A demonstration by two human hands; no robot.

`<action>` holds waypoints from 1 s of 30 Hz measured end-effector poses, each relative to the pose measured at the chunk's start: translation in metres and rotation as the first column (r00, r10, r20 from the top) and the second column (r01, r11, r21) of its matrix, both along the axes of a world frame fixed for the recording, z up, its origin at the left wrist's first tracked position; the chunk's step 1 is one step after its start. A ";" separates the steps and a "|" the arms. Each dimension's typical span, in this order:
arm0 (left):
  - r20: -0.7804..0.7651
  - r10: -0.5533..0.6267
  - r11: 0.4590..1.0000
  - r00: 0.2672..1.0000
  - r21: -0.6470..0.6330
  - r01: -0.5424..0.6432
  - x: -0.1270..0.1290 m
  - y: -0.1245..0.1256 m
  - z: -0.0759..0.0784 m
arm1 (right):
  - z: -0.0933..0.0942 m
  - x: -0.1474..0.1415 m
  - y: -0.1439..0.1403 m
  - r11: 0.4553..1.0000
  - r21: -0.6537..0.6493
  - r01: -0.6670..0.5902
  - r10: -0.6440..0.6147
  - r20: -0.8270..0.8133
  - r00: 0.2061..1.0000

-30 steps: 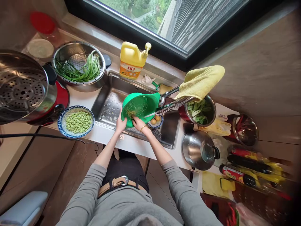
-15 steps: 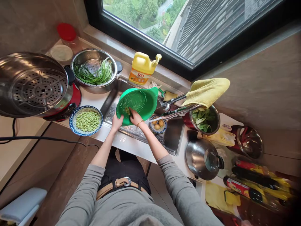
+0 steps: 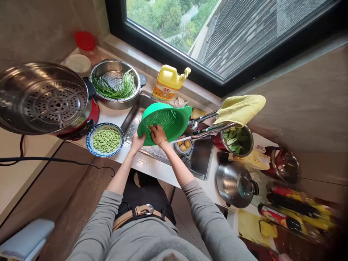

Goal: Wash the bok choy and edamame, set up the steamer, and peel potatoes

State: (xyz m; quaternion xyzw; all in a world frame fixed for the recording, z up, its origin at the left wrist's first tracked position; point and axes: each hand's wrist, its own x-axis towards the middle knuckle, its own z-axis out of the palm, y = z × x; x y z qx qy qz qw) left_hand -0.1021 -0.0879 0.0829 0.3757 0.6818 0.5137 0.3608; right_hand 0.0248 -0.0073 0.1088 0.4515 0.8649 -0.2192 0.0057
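A green plastic colander (image 3: 174, 121) is held tilted over the sink (image 3: 132, 121), its open side facing me. My left hand (image 3: 138, 140) is closed on its near left rim, thumb inside. My right hand (image 3: 158, 135) reaches into the colander with fingers bent against its inner wall. A small yellowish bit shows at those fingertips, too little to name. Just right of the colander, a thin stream of water runs from the faucet (image 3: 202, 132). Below the stream, a small bowl (image 3: 177, 148) with several round brown items stands in the sink.
On the left are a patterned bowl (image 3: 89, 145) of shelled green beans, a steel strainer pot (image 3: 137, 95) with green stalks and a large steamer (image 3: 54, 119). Behind stands a yellow detergent jug (image 3: 166, 81). At right are a pot of leafy greens (image 3: 236, 139) and a lidded pot (image 3: 231, 185).
The colander has shifted slightly right and tilts more. My right hand's fingers have moved along its inside, and the greenish clump seen at them earlier hardly shows now. My left hand keeps its hold.
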 end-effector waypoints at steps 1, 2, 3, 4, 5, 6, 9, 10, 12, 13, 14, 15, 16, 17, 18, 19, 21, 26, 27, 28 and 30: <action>0.013 0.017 1.000 1.000 -0.005 -0.017 -0.001 0.000 0.000 | -0.001 0.002 -0.003 1.000 -0.005 -0.002 0.002 -0.002 1.000; 0.028 0.037 0.999 0.999 -0.010 -0.037 -0.002 0.000 0.000 | -0.002 0.004 -0.007 1.000 -0.010 -0.006 0.006 -0.011 1.000; 0.040 0.049 0.999 0.998 -0.014 -0.049 -0.003 -0.001 -0.001 | -0.003 0.008 -0.010 1.000 -0.017 -0.018 0.017 -0.029 0.999; 0.046 0.054 0.998 0.997 -0.015 -0.053 -0.004 -0.001 -0.002 | -0.005 0.011 -0.013 0.999 -0.025 -0.035 0.034 -0.054 0.998; 0.050 0.056 0.998 0.997 -0.014 -0.055 -0.005 -0.001 -0.003 | -0.006 0.015 -0.015 0.998 -0.032 -0.056 0.053 -0.082 0.995; 0.053 0.053 0.999 0.997 -0.012 -0.052 -0.005 -0.002 -0.003 | -0.007 0.018 -0.016 0.997 -0.035 -0.071 0.067 -0.106 0.992; 0.060 0.037 0.999 0.998 -0.001 -0.037 -0.005 -0.003 -0.007 | -0.010 0.020 -0.016 0.998 -0.021 -0.056 0.053 -0.112 0.992; 0.062 0.031 1.000 0.998 0.003 -0.031 -0.005 -0.004 -0.007 | -0.011 0.018 -0.015 0.999 -0.018 -0.042 0.040 -0.089 0.995; 0.064 0.018 1.000 0.998 0.010 -0.019 -0.003 -0.004 -0.008 | -0.012 0.013 -0.015 0.999 -0.031 -0.023 0.022 -0.017 1.000; 0.064 0.012 1.000 0.998 0.014 -0.013 -0.002 -0.004 -0.009 | -0.013 0.011 -0.016 0.999 -0.042 -0.016 0.017 0.021 1.000; 0.063 0.008 1.000 0.998 0.016 -0.009 -0.001 -0.003 -0.008 | -0.013 0.010 -0.019 0.999 -0.051 -0.007 0.010 0.056 0.998; 0.061 0.006 1.000 0.998 0.015 -0.007 0.000 -0.003 -0.008 | -0.013 0.010 -0.022 0.999 -0.054 0.002 0.002 0.081 0.997; 0.062 0.004 1.000 0.998 0.013 -0.005 0.001 -0.003 -0.008 | -0.013 0.010 -0.026 0.999 -0.054 0.010 -0.005 0.095 0.995; 0.064 0.002 1.000 0.998 0.011 -0.003 0.001 -0.003 -0.008 | -0.013 0.012 -0.030 0.999 -0.050 0.015 -0.010 0.098 0.995; 0.067 0.002 1.000 0.998 0.009 -0.003 0.002 -0.003 -0.008 | -0.012 0.015 -0.033 0.999 -0.047 0.017 -0.012 0.092 0.996; 0.070 0.002 1.000 0.998 0.008 -0.003 0.002 -0.003 -0.008 | -0.011 0.018 -0.036 0.999 -0.046 0.016 -0.012 0.081 0.997; 0.076 0.000 1.000 0.997 0.008 0.000 0.002 -0.003 -0.008 | -0.008 0.022 -0.037 0.999 -0.035 0.019 -0.017 0.047 0.999; 0.070 -0.023 1.000 0.997 0.021 0.021 0.003 -0.003 -0.005 | -0.006 0.022 -0.022 0.995 0.005 0.097 -0.097 0.003 0.995; 0.061 -0.023 1.000 0.998 0.023 0.021 0.003 -0.003 -0.004 | -0.006 0.022 -0.021 0.995 -0.014 0.095 -0.095 0.012 0.995; 0.050 -0.021 1.000 0.999 0.021 0.020 0.003 -0.002 -0.003 | -0.007 0.021 -0.020 0.996 -0.040 0.083 -0.083 0.011 0.997; 0.027 -0.018 1.000 0.999 0.010 0.018 0.001 -0.001 -0.002 | -0.009 0.023 -0.020 0.995 -0.075 0.062 -0.065 -0.039 0.997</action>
